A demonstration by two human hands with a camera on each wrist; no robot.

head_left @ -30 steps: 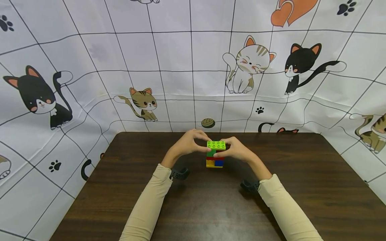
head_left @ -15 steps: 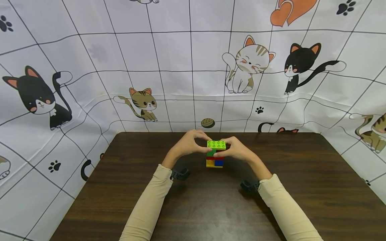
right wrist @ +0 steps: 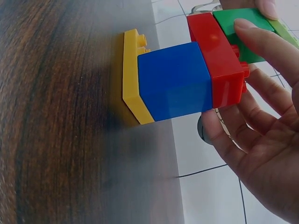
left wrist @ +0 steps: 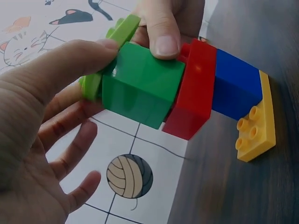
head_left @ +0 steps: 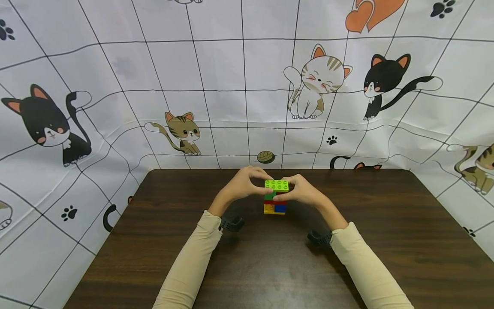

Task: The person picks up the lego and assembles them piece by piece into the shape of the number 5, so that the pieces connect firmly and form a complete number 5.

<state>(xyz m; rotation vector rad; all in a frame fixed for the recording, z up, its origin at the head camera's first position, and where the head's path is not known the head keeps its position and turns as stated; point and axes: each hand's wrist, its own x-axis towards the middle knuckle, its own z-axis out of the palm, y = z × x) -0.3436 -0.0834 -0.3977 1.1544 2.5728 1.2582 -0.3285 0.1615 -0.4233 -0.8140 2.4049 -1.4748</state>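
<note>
A stack of toy building bricks stands on the table, in view of all cameras. A flat yellow brick [right wrist: 131, 84] is its base, bearing a blue brick [right wrist: 174, 83] on one end. Above lies a red brick [left wrist: 195, 88], then a green brick [left wrist: 140, 81] on one part of it, leaving red studs bare. A flat lime-green brick [head_left: 276, 185] tops the stack. My left hand [head_left: 242, 185] pinches the lime brick between thumb and fingers. My right hand [head_left: 302, 191] has its thumb on the green brick and its fingers behind; their contact is partly hidden.
The dark wooden table [head_left: 262, 266] ends just behind the stack, where a white cloth [head_left: 224, 103] printed with cats hangs. Dark wrist straps, the left strap [head_left: 231, 224] and right strap [head_left: 319, 238], sit below the hands.
My left thumb has slid slightly to the right along the front of the stack. The stack and my right hand stay in place.
</note>
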